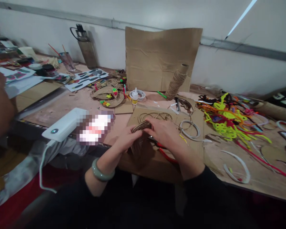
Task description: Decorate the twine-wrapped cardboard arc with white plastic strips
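Note:
My left hand [126, 139] is closed on the near side of a curved piece of coiled brown jute twine [137, 128]. Across from it, my right hand [162, 129] grips the upper right of the same twine piece, its fingers bent over the edge. The twine's lower part hangs in shadow below my hands. Loose loops of twine [154, 116] lie on the cardboard sheet [197, 120] just behind. Under my right wrist, a red-handled tool [167, 155] is partly hidden.
A twine spool [177, 83] leans before an upright cardboard panel [147, 57]. A glue bottle [134, 98] stands near twine pieces with coloured bits [112, 96]. Right are pipe cleaners [222, 119] and a white tube ring [190, 129]; left, a power bank [64, 124] and another person's arm [1, 105].

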Action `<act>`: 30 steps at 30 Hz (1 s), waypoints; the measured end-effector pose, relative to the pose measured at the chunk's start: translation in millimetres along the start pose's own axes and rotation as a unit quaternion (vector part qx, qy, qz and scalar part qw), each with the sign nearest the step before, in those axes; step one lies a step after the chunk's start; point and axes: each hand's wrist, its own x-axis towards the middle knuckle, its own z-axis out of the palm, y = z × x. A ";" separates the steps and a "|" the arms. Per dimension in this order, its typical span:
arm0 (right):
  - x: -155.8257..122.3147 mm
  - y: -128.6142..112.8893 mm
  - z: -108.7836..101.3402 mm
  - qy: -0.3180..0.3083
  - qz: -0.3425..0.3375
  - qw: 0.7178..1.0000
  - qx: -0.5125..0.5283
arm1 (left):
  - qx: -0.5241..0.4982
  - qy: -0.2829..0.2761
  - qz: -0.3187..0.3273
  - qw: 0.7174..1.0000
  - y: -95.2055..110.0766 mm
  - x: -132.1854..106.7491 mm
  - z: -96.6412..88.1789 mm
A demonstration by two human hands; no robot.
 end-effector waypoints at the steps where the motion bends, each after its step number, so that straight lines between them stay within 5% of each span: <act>1: -0.6 -1.8 -1.1 -0.005 -0.001 1.000 -0.007 | 0.010 -0.006 -0.008 1.000 2.7 -0.7 0.1; 7: -3.7 6.1 3.3 0.005 -0.009 1.000 0.024 | 0.033 0.012 -0.012 0.999 5.2 -4.4 4.0; 16: -10.8 10.8 23.2 0.169 -0.080 0.982 0.015 | -0.050 0.077 0.006 0.996 2.9 -3.9 8.6; 30: -6.5 5.4 31.3 0.191 -0.038 0.981 -0.011 | -0.049 0.071 -0.005 0.996 -2.5 -0.1 6.6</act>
